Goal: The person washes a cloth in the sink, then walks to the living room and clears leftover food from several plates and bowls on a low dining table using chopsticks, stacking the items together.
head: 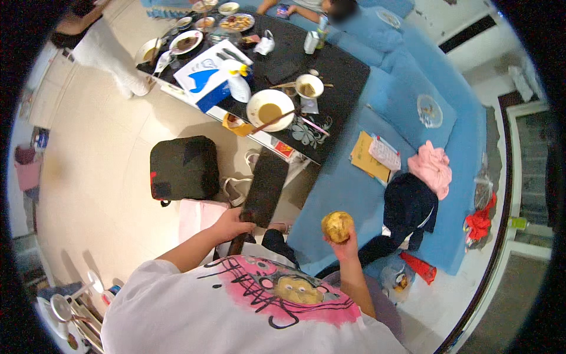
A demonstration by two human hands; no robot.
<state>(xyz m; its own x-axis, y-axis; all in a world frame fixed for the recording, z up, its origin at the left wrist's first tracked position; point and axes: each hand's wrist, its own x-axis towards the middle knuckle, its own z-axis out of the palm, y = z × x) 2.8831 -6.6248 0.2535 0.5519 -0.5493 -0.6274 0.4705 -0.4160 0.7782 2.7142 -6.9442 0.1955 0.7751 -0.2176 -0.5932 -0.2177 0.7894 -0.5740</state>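
Note:
My right hand (346,248) grips a round yellow-brown fruit or root (338,227), held up in front of the blue sofa seat. The kind cannot be told for certain. Over on the other side, my left hand (229,225) is at the lower end of a dark, flat, broad-bladed cleaver (266,188). Its blade points away from me towards the table, and its dark handle shows just below the hand. The fingers curl at the handle's top, partly hidden. The two hands are well apart.
A black table (349,66) holds bowls, chopsticks, dishes and a spray bottle. A dark backpack (185,168) and a pink box (201,217) are on the floor. The blue sofa (327,194) bears envelopes and clothes. One person sits behind the table; another stands at upper left.

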